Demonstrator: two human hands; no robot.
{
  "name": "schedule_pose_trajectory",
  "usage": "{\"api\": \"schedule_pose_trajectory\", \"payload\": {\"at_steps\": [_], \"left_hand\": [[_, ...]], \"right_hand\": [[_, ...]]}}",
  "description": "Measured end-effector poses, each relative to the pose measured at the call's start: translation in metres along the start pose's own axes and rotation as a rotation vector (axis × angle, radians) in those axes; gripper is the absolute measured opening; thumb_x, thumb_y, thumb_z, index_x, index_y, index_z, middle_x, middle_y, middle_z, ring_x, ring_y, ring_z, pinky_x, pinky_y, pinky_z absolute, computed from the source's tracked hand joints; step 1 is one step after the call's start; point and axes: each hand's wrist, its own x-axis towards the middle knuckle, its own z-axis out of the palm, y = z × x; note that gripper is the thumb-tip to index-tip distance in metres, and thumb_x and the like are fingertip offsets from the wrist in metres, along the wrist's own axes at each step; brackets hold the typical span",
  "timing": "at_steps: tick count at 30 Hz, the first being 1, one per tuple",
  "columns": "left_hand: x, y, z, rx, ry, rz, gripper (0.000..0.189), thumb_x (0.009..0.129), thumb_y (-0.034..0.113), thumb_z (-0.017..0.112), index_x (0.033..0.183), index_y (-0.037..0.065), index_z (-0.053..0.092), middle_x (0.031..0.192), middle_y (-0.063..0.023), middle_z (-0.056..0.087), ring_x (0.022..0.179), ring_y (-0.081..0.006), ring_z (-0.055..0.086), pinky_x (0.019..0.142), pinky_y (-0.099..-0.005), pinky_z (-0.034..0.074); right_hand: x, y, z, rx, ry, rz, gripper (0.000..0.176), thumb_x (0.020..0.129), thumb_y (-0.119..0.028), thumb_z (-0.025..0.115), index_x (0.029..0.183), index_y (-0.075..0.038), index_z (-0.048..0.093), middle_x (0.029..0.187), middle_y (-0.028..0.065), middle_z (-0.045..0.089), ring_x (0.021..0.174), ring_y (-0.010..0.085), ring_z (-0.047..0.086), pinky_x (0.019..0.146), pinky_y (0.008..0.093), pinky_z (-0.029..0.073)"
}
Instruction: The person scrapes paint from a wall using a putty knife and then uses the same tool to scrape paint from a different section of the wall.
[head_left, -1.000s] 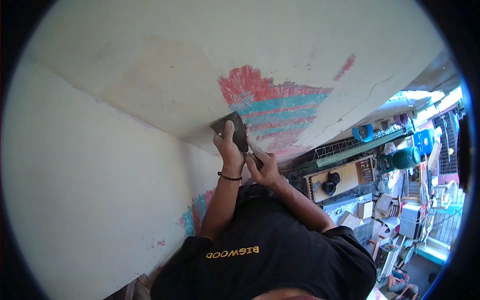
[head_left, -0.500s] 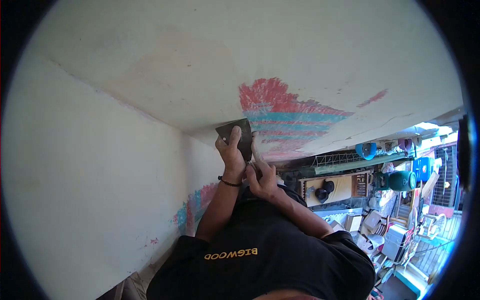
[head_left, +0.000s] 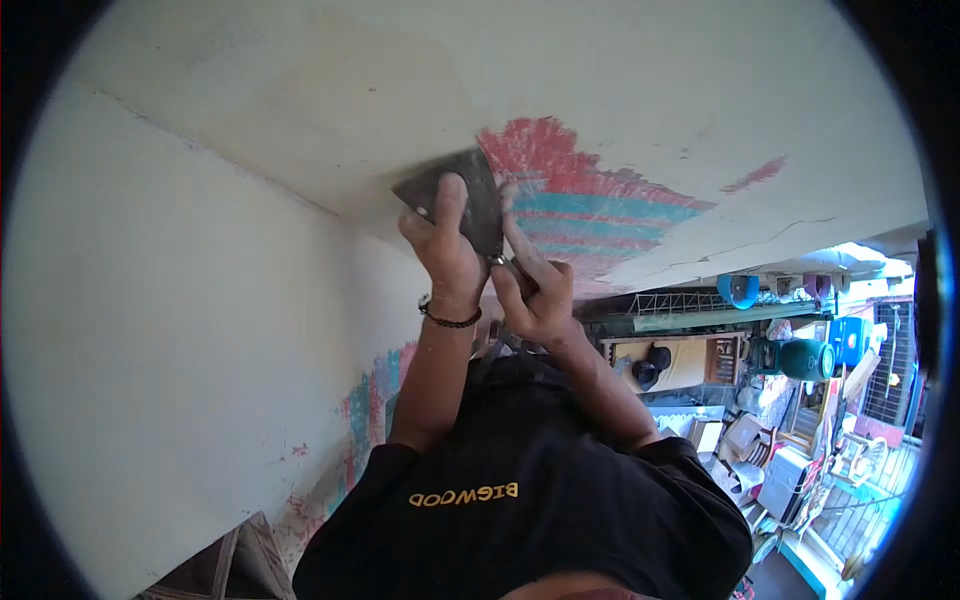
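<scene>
A wide, dark-bladed putty knife (head_left: 478,200) lies against the pale wall surface, its broad edge beside a patch of red and turquoise paint (head_left: 590,205). My left hand (head_left: 452,262), with a dark braided bracelet at the wrist, is closed on the blade, one digit pressed along its face. My right hand (head_left: 543,300) wraps round the handle near the metal ferrule, a dusty finger stretched up beside the blade. Most of the handle is hidden in my right hand.
A seam (head_left: 210,155) joins the pale adjoining wall (head_left: 180,330), which has more red and turquoise paint (head_left: 372,400) low down. At right are a wooden bench (head_left: 685,366) with a dark hat (head_left: 648,370), a green barrel (head_left: 806,360), a blue container (head_left: 850,338) and piled household items.
Both hands and the putty knife have moved up and slightly left along the wall, beside the red paint. The grip looks the same. The view has shifted slightly.
</scene>
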Motion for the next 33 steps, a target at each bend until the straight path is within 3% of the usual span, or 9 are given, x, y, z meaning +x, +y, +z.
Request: {"api": "schedule_pose_trajectory", "payload": {"at_steps": [3,4,7,17,23,26,28,33], "left_hand": [[-0.002,0.009,0.008,0.089,0.031,0.091,0.027,0.096,0.022,0.061,0.103,-0.004,0.06,0.087,-0.0112,0.066,0.071,-0.0191,0.064,0.065,-0.0309,0.054],[0.0,-0.01,-0.018,0.021,0.005,0.038,0.021,0.095,0.012,0.061,0.107,-0.004,0.057,0.096,-0.0108,0.065,0.079,-0.019,0.066,0.069,-0.0362,0.06],[-0.017,-0.063,-0.064,0.059,0.044,-0.038,0.021,0.095,0.013,0.062,0.107,-0.003,0.057,0.096,-0.0103,0.065,0.078,-0.0184,0.066,0.069,-0.035,0.06],[-0.027,-0.057,-0.058,0.018,0.088,-0.105,0.022,0.092,0.013,0.064,0.105,-0.003,0.058,0.089,-0.009,0.066,0.072,-0.0193,0.066,0.069,-0.0351,0.06],[-0.011,-0.04,-0.044,0.054,0.029,-0.041,0.025,0.092,0.016,0.066,0.107,-0.002,0.059,0.092,-0.0077,0.066,0.077,-0.0166,0.065,0.071,-0.0312,0.055],[-0.023,-0.059,-0.052,0.093,0.119,-0.069,0.025,0.094,0.021,0.065,0.105,-0.001,0.059,0.088,-0.0073,0.065,0.072,-0.0181,0.065,0.07,-0.0329,0.057],[-0.021,-0.065,-0.054,0.1,0.161,-0.059,0.027,0.094,0.023,0.064,0.106,0.0,0.057,0.087,-0.0072,0.064,0.071,-0.0187,0.064,0.069,-0.034,0.057],[-0.015,-0.038,-0.043,0.038,0.035,-0.075,0.024,0.093,0.016,0.065,0.107,-0.003,0.059,0.095,-0.0084,0.065,0.079,-0.017,0.065,0.071,-0.0324,0.058]], "right_hand": [[0.002,-0.024,-0.002,0.01,-0.019,0.015,0.059,0.088,0.0,0.055,0.145,0.006,0.04,0.052,0.0029,0.039,0.047,0.0096,0.041,0.049,0.0279,0.037],[-0.008,-0.02,-0.001,0.019,-0.028,0.06,0.059,0.089,0.0,0.056,0.146,0.004,0.04,0.055,0.0058,0.045,0.049,0.0125,0.047,0.053,0.0301,0.042],[-0.048,0.013,0.004,0.03,-0.087,0.201,0.061,0.09,-0.002,0.056,0.148,0.001,0.038,0.06,0.0086,0.052,0.054,0.0168,0.054,0.06,0.033,0.048],[-0.069,0.033,0.019,0.076,-0.05,0.301,0.059,0.09,-0.003,0.056,0.147,0.003,0.039,0.057,0.0066,0.05,0.053,0.0178,0.054,0.059,0.0332,0.047],[-0.032,0.005,0.011,0.03,-0.004,0.125,0.057,0.089,-0.001,0.057,0.143,0.007,0.042,0.059,0.0087,0.053,0.053,0.0215,0.055,0.061,0.0336,0.049],[-0.053,0.029,0.013,-0.017,-0.014,0.079,0.056,0.088,0.002,0.053,0.142,0.01,0.04,0.055,0.003,0.044,0.051,0.0108,0.046,0.056,0.0284,0.042],[-0.049,0.031,0.012,-0.005,-0.005,0.041,0.057,0.088,0.002,0.053,0.143,0.01,0.04,0.056,0.0042,0.046,0.051,0.0108,0.047,0.056,0.0287,0.043],[-0.045,0.024,0.016,-0.033,-0.012,0.076,0.058,0.088,0.001,0.054,0.144,0.008,0.04,0.059,0.0059,0.051,0.051,0.0103,0.048,0.055,0.0281,0.043]]}}
